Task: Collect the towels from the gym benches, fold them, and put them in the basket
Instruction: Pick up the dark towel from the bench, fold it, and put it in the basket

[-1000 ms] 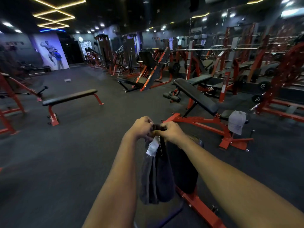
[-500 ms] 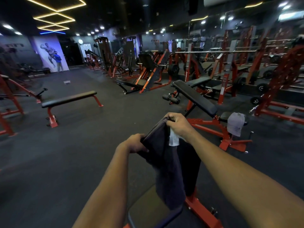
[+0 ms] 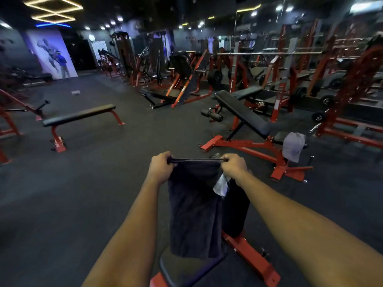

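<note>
A dark towel (image 3: 193, 208) hangs in front of me, its top edge pulled taut between both fists. My left hand (image 3: 160, 167) grips the left corner and my right hand (image 3: 233, 165) grips the right corner, where a white label (image 3: 221, 186) dangles. The towel's lower end reaches the black pad of the near bench (image 3: 186, 270). A grey towel (image 3: 293, 146) is draped over the seat end of the incline bench (image 3: 242, 113) at the right. No basket shows in this view.
A flat bench (image 3: 78, 115) with red legs stands on the dark floor at the left. Red racks and weight machines (image 3: 290, 79) line the back and right. A person in blue (image 3: 62, 64) stands by the far wall poster. A small object (image 3: 75, 92) lies on the floor.
My hands were together at the towel's top, then moved apart sideways. The towel is now spread flat and level between them instead of bunched.
</note>
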